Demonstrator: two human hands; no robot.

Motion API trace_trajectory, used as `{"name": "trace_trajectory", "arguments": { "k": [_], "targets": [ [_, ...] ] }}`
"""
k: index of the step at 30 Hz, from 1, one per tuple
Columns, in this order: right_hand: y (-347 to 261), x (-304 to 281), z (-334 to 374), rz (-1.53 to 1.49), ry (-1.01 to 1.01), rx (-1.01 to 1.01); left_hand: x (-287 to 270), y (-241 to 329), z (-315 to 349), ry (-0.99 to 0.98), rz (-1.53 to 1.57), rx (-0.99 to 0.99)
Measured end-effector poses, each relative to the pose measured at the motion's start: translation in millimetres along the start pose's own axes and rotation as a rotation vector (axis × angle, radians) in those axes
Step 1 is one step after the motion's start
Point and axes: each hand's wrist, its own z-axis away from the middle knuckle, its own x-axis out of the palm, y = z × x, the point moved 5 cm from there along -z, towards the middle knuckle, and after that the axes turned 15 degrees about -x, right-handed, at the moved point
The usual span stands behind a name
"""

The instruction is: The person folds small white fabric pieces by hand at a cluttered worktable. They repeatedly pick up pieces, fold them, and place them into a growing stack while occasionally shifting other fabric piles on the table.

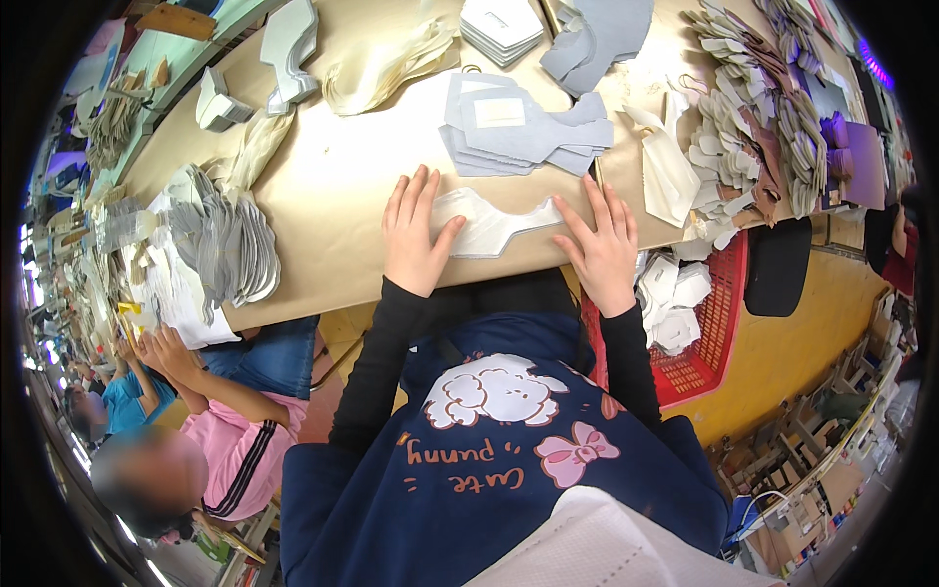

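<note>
Flat on the brown-covered table, near its front edge, lies a curved white cut piece (482, 228) with a grey edge showing beneath it. My left hand (415, 235) rests at its left end, fingers stretched and thumb on the piece. At the narrow right end, my right hand (602, 245) lies with spread fingers, the index fingertip touching the tip. Neither hand is closed around anything. Just beyond is a fanned stack of grey-blue cut pieces (533, 137), the top one bearing a white rectangular patch.
Grey layered pieces (227, 240) are piled at left, beside a person in a pink top (259, 440). More stacks (501, 29) and sheer cream pieces (391, 73) lie at the back. Bundled strips (734, 137) crowd the right. A red basket (719, 313) stands below, holding white pieces.
</note>
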Motion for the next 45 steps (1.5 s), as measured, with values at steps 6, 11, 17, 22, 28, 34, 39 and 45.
{"name": "trace_trajectory", "arguments": {
  "k": [6,11,17,22,28,34,39,45],
  "targets": [
    [1,-4,2,-0.044,-0.029,-0.039,-8,-3,6,-0.026,-0.017,0.001],
    [10,-1,0,-0.301,0.112,0.065,-8,-14,3,-0.140,0.248,-0.065],
    [7,-10,-10,-0.813,0.121,0.090,-15,-33,10,-0.549,0.911,-0.304],
    [-15,-29,-14,-1.521,0.069,0.242,-39,-36,18,-0.535,0.988,-0.269],
    [-35,-40,-23,-1.909,0.122,0.335,-52,-28,27,-0.587,1.314,-0.200],
    [-61,-35,-29,-2.342,0.157,0.451,-30,4,46,-0.601,1.941,-0.221],
    [-64,-33,-31,-2.336,0.207,0.530,-8,12,55,-0.564,2.243,-0.403],
    [-58,-40,-24,-1.958,0.230,0.458,3,-7,58,-0.375,1.939,-0.493]
  ]
}}
